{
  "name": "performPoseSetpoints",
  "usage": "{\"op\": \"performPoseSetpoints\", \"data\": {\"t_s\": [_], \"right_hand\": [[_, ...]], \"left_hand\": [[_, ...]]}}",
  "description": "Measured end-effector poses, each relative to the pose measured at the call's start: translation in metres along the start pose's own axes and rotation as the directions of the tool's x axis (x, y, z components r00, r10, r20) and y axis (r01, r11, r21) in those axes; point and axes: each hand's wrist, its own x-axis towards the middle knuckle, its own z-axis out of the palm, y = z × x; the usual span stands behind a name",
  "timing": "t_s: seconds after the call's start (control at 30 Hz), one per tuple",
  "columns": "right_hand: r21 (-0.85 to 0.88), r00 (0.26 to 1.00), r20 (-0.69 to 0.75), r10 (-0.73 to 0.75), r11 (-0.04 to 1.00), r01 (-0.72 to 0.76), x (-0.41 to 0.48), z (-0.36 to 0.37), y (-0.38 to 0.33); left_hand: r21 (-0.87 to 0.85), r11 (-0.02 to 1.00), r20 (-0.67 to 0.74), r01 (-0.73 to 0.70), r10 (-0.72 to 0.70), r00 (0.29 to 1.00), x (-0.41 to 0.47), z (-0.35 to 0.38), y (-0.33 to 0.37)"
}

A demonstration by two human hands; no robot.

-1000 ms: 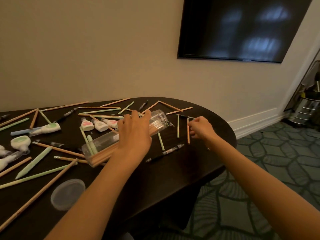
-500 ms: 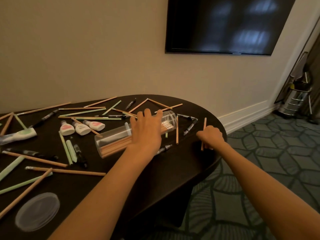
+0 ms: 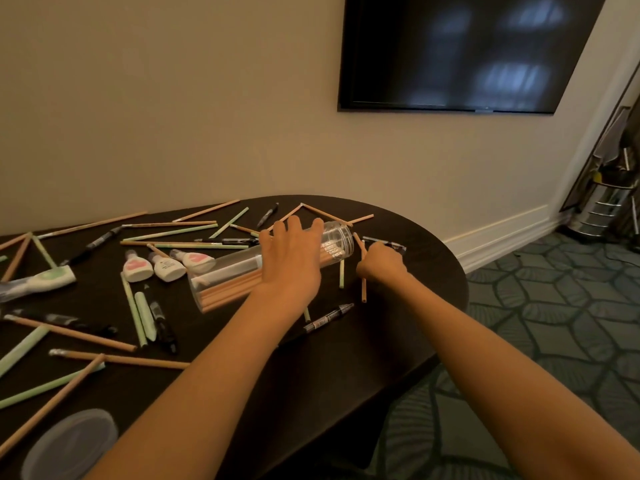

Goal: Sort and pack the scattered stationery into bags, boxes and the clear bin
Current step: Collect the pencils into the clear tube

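A clear cylindrical bin [image 3: 228, 282] lies on its side on the dark table [image 3: 346, 358], holding several tan pencils. My left hand [image 3: 291, 261] rests on top of it, fingers spread over its right part near the open mouth. My right hand [image 3: 381, 265] is closed around a tan pencil [image 3: 363, 289], whose upper tip points at the bin's mouth. Tan and green pencils, black pens [image 3: 327, 318] and three white correction-tape dispensers [image 3: 166, 266] lie scattered across the table.
The bin's clear round lid [image 3: 69, 445] lies at the table's near left. The table's rounded edge runs just right of my right hand. A dark screen hangs on the wall behind, and a chrome stand [image 3: 602, 209] sits on the patterned carpet at far right.
My right hand picked a tan pencil off the table's right end and brought it leftward to the bin's mouth. My left hand stayed on the bin.
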Motion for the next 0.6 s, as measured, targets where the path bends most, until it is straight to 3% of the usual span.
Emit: {"op": "performPoseSetpoints", "data": {"t_s": [0.27,0.37,0.43,0.5,0.6], "right_hand": [[0.045,0.993,0.097,0.066,0.997,-0.07,-0.003,-0.002,-0.016],[0.293,0.987,0.154,0.036,0.953,-0.081,-0.009,-0.013,-0.027],[0.562,0.985,0.17,0.001,0.821,-0.098,-0.017,-0.021,-0.036],[0.791,0.982,0.177,-0.066,0.603,-0.102,-0.024,-0.026,-0.042],[0.956,0.974,0.172,-0.147,0.263,-0.129,-0.034,-0.031,-0.055]], "left_hand": [[-0.004,1.0,-0.002,0.012,-0.012,1.0,0.001,0.0,-0.012],[-0.024,0.999,0.006,0.023,-0.023,1.0,0.002,-0.004,-0.019],[-0.046,0.998,-0.002,0.037,-0.037,0.999,0.001,-0.007,-0.026],[-0.066,0.996,-0.007,0.06,-0.06,0.998,-0.002,-0.01,-0.034],[-0.08,0.993,-0.002,0.082,-0.082,0.997,-0.008,-0.017,-0.047]]}}
